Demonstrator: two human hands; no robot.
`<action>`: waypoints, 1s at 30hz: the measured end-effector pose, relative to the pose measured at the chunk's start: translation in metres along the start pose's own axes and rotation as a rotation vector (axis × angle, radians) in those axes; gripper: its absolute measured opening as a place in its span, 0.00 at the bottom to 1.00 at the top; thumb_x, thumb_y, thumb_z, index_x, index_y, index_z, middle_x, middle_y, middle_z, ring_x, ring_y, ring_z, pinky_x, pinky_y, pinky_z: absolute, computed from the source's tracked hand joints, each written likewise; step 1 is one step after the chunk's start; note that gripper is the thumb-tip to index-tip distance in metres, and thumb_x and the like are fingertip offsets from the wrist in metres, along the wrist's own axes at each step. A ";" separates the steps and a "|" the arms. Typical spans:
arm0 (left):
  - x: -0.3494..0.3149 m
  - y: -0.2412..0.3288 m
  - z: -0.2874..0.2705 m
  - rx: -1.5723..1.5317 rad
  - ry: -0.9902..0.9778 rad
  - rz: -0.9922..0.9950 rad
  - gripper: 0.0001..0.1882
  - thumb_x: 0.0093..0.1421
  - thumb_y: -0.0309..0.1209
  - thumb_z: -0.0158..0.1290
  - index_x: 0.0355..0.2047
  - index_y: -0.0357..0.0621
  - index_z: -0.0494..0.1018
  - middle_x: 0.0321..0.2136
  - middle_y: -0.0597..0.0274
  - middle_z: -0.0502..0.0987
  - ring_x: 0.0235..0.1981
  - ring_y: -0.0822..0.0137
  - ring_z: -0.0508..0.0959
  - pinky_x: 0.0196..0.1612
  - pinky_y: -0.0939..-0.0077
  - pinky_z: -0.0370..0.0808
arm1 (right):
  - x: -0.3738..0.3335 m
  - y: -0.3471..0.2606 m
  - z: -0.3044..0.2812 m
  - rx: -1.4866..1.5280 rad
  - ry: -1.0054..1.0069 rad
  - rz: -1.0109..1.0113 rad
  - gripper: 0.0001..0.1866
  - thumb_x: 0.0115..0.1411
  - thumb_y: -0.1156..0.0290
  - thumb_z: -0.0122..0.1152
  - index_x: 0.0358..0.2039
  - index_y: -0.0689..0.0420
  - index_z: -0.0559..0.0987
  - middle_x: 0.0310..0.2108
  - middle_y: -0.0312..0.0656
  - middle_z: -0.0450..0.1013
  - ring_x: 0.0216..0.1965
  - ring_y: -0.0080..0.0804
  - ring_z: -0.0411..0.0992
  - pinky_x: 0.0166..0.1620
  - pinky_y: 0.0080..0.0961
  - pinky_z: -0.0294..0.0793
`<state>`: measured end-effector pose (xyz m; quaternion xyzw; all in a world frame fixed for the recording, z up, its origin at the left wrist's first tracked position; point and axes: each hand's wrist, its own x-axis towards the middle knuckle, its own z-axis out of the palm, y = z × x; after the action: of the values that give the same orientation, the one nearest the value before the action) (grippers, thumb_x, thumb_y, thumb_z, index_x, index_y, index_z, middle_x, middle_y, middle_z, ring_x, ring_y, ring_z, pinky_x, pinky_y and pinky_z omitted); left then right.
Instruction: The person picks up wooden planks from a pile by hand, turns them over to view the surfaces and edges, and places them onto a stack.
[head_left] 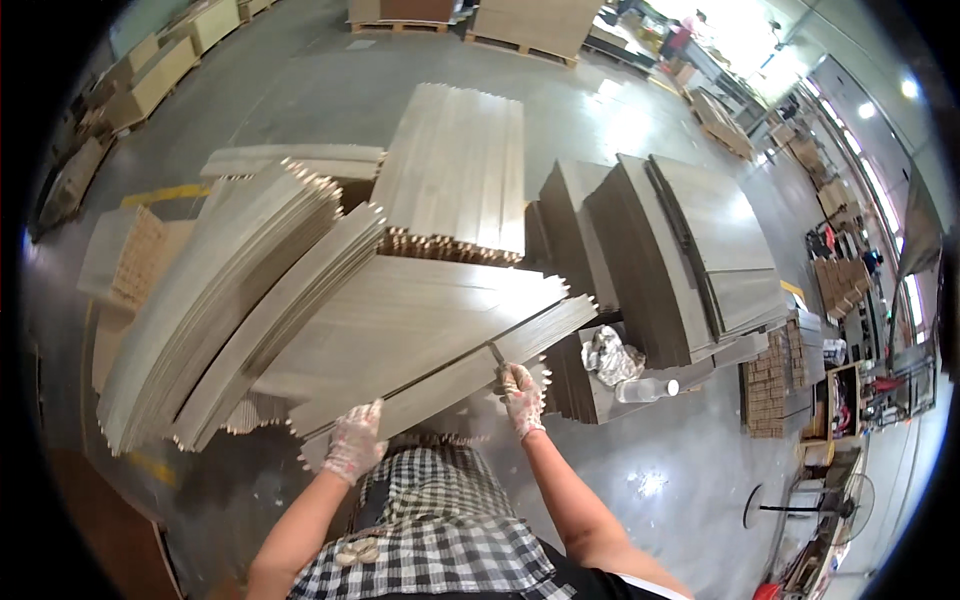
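Observation:
Both my hands wear pale patterned gloves. My left hand [355, 440] grips the near edge of a long grey board [450, 375] with toothed ends, close to its left end. Near the other end, my right hand [521, 400] is closed around a small flat dark tool [497, 353], whose tip lies against the board; its exact kind is unclear. The board rests along the near side of a stack of similar wide boards [400, 310], with a dark gap between them. Curved stacks of narrower boards [225, 270] lean to the left.
More boards [455, 150] are piled beyond, and tall stacks of panels [715, 235] stand at right. A clear bottle [645, 390] and crumpled silvery wrap [610, 357] lie on a near stack. Farther right is a floor fan [855, 507]. Pallets of panels [530, 25] stand at the back.

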<state>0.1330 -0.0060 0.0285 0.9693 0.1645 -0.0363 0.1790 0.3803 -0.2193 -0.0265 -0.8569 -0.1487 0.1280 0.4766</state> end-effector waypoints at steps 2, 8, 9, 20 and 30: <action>0.013 0.011 -0.017 0.000 -0.006 0.031 0.43 0.43 0.35 0.63 0.59 0.40 0.60 0.45 0.55 0.71 0.48 0.56 0.72 0.52 0.59 0.68 | 0.021 0.029 -0.018 0.090 0.057 0.011 0.14 0.65 0.62 0.54 0.43 0.60 0.76 0.32 0.35 0.76 0.32 0.21 0.74 0.34 0.20 0.74; 0.012 0.013 -0.037 0.133 -0.178 0.041 0.33 0.43 0.30 0.60 0.54 0.54 0.69 0.35 0.62 0.71 0.39 0.60 0.73 0.46 0.60 0.70 | 0.026 -0.029 -0.036 0.711 -0.090 0.270 0.15 0.64 0.59 0.56 0.40 0.59 0.77 0.34 0.34 0.75 0.35 0.21 0.74 0.37 0.23 0.75; 0.012 0.012 -0.033 0.171 -0.053 0.098 0.31 0.43 0.30 0.59 0.52 0.56 0.70 0.35 0.62 0.71 0.40 0.59 0.73 0.46 0.59 0.69 | 0.024 -0.028 -0.036 0.620 -0.096 0.216 0.15 0.64 0.59 0.56 0.40 0.60 0.76 0.34 0.35 0.75 0.36 0.23 0.74 0.38 0.23 0.76; 0.016 0.024 0.010 0.064 0.124 -0.008 0.39 0.40 0.36 0.63 0.56 0.49 0.67 0.50 0.55 0.68 0.52 0.54 0.67 0.53 0.55 0.62 | 0.027 0.000 -0.061 -0.336 -0.122 -0.208 0.24 0.60 0.73 0.51 0.59 0.52 0.67 0.38 0.51 0.76 0.35 0.45 0.77 0.35 0.33 0.76; 0.015 0.018 0.021 0.043 0.168 0.002 0.38 0.40 0.39 0.63 0.55 0.51 0.69 0.49 0.58 0.70 0.50 0.57 0.69 0.53 0.57 0.63 | 0.148 0.022 -0.154 -0.339 0.145 -0.054 0.28 0.54 0.70 0.57 0.57 0.39 0.71 0.27 0.48 0.77 0.23 0.47 0.74 0.27 0.42 0.71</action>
<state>0.1527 -0.0251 0.0135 0.9728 0.1771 0.0418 0.1435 0.5756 -0.2949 0.0223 -0.9276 -0.1566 0.0263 0.3381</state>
